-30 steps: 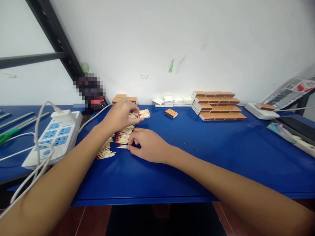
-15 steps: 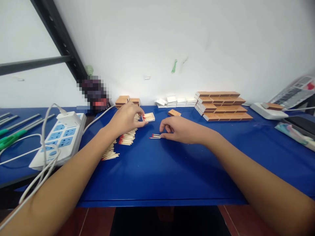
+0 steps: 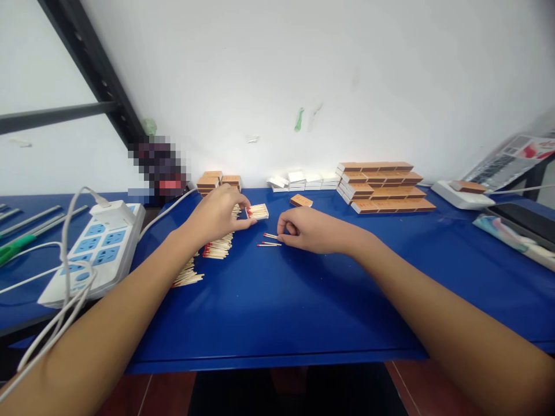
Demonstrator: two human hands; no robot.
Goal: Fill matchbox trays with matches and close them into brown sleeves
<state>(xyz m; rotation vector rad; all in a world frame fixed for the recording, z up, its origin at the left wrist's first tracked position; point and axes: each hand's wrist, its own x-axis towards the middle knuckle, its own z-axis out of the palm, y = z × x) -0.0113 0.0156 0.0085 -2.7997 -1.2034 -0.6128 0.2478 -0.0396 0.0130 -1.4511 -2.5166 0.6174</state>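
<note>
My left hand [image 3: 220,212] has its thumb and fingers around the near end of a white matchbox tray [image 3: 261,212] filled with red-headed matches. To the right, my right hand [image 3: 310,230] pinches the plain end of a match [image 3: 270,236], its red head pointing left. Just below that, loose matches [image 3: 269,244] lie on the blue table [image 3: 277,312]. Heaps of matches [image 3: 218,247] sit under and beside my left wrist, partly hidden by the hand and forearm. Behind my right hand is a brown matchbox sleeve [image 3: 300,200].
Stacked brown matchboxes [image 3: 385,190] stand at the back right, with white trays [image 3: 303,180] beside them along the wall. More matchboxes [image 3: 219,181] are behind my left hand. A power strip [image 3: 97,245] with white cables lies left; a white device [image 3: 462,195] is at right.
The view has turned slightly right. My right hand has separated a match from the loose ones below it. My left hand still holds the tray.
</note>
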